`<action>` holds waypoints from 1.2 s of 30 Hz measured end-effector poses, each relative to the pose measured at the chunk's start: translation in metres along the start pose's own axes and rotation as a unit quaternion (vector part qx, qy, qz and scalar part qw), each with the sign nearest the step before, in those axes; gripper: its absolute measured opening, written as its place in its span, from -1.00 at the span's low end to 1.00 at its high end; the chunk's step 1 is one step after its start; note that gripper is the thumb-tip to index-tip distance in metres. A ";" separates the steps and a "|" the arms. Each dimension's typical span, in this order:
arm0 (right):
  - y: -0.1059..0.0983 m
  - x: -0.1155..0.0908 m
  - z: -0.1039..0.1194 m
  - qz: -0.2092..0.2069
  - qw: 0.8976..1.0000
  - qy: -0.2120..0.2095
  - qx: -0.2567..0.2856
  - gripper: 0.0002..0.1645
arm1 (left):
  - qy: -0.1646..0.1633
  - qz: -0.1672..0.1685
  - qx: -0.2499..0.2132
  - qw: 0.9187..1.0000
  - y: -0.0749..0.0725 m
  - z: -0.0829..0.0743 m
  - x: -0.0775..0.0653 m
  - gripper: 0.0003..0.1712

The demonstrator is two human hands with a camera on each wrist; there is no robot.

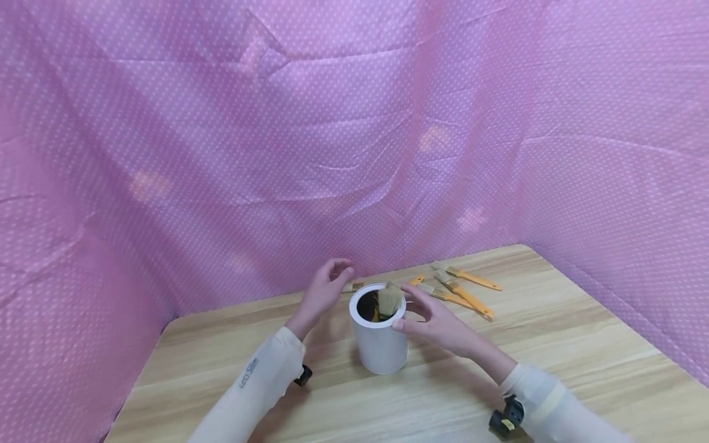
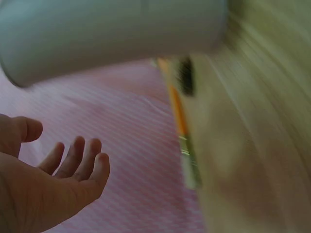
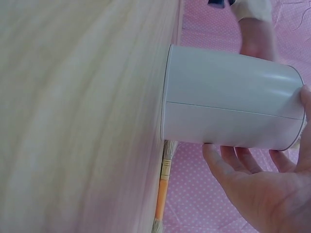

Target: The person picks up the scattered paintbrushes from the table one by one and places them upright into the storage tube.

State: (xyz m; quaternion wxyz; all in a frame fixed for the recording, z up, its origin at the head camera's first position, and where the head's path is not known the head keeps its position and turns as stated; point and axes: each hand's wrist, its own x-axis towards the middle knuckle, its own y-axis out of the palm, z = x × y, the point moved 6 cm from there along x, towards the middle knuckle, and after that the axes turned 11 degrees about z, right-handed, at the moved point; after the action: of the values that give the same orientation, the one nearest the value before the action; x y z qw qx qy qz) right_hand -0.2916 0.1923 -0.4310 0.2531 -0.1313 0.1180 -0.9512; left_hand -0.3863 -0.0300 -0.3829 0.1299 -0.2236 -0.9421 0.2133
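A white cylindrical can (image 1: 382, 351) stands upright on the table. Inside it is a paintbrush (image 1: 391, 299), its pale bristles poking above the rim on the right. My right hand (image 1: 434, 323) holds the can at its upper right side, thumb near the front of the rim; in the right wrist view the fingers of this hand (image 3: 272, 187) reach along the can's wall (image 3: 228, 97). My left hand (image 1: 324, 292) hovers left of the can, apart from it, with loosely bent fingers and nothing in them, as the left wrist view of the hand (image 2: 58, 179) also shows.
Several paintbrushes with orange handles (image 1: 471, 301) lie right of the can on the wooden table (image 1: 221, 363). Another brush (image 1: 354, 287) lies behind the can, partly hidden. Pink dotted cloth (image 1: 332, 154) hangs around the table's back and sides.
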 end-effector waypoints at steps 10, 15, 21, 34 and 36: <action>0.004 0.000 -0.001 0.009 1.000 -0.009 0.002 -0.01 | -0.033 0.049 0.048 0.997 0.008 0.053 0.038 -0.56; 0.006 0.001 0.001 0.012 1.000 -0.013 0.006 -0.02 | -0.024 0.086 0.108 0.990 0.015 0.065 0.053 -0.50; 0.009 0.001 0.003 0.028 0.999 -0.015 0.012 -0.01 | -0.010 0.142 0.263 0.954 0.028 0.073 0.071 -0.42; 0.007 0.000 0.007 0.042 0.999 -0.018 -0.007 -0.05 | -0.056 0.151 0.351 0.922 0.037 0.084 0.088 -0.70; 0.005 -0.001 0.008 0.041 0.999 -0.019 -0.010 -0.06 | -0.049 0.151 0.347 0.924 0.037 0.084 0.090 -0.72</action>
State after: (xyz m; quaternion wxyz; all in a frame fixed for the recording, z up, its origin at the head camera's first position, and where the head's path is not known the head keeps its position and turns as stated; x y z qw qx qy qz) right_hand -0.2862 0.1873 -0.4256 0.2932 -0.1468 0.1279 -0.9360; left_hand -0.4793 0.0145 -0.4597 0.1196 -0.2935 -0.7691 0.5549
